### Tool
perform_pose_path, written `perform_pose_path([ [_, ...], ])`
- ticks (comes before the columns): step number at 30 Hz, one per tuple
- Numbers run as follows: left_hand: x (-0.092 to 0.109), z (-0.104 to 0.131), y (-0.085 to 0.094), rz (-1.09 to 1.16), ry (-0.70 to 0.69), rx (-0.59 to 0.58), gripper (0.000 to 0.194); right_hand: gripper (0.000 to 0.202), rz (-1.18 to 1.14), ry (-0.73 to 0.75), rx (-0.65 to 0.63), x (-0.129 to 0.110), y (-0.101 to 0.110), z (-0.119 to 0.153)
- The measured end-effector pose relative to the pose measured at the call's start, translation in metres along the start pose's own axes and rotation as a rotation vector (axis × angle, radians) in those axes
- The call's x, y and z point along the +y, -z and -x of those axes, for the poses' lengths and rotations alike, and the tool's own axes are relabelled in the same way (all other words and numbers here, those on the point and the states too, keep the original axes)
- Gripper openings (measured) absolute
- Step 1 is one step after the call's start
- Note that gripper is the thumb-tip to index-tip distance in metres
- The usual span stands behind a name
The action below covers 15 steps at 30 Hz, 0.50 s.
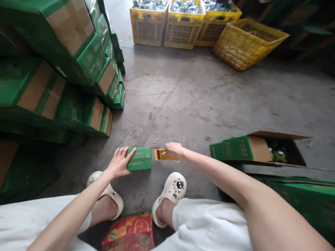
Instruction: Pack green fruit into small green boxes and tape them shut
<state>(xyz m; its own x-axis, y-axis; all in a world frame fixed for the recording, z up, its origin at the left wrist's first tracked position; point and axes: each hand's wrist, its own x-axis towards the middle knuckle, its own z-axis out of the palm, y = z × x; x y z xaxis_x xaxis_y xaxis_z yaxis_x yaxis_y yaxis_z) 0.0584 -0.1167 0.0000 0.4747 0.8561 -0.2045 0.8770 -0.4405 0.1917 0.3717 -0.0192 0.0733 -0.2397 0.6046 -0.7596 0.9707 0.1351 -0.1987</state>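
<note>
A small green carton (140, 158) with pale print stands on the floor in front of my feet. My left hand (120, 161) lies on its left end with the fingers spread over the top. Just off the carton's right end, my right hand (173, 150) grips a yellow tool (159, 154) with a dark slot at its front, which looks like a tape dispenser. A narrow gap separates the tool from the carton. My palm and fingers hide part of the tool.
Stacked green cartons (86, 66) rise on the left. An open green carton (235, 149) is at the right. Yellow crates (183, 31) line the back, beside a tilted yellow basket (243, 45). A red box (131, 233) lies between my white clogs (170, 195).
</note>
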Motion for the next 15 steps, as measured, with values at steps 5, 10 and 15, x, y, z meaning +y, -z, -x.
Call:
perform_pose_path([
  [5,0.059,0.004,-0.012,0.108,0.575,0.124,0.117,0.058,0.066,-0.079,0.061,0.007,0.03,0.024],
  [10,0.107,-0.002,-0.016,0.502,0.781,0.173,0.106,0.07,0.001,0.052,0.096,0.005,0.057,0.05],
  [15,0.09,0.009,0.008,1.221,0.85,0.4,0.059,0.076,-0.25,0.363,-0.092,-0.004,0.057,0.068],
])
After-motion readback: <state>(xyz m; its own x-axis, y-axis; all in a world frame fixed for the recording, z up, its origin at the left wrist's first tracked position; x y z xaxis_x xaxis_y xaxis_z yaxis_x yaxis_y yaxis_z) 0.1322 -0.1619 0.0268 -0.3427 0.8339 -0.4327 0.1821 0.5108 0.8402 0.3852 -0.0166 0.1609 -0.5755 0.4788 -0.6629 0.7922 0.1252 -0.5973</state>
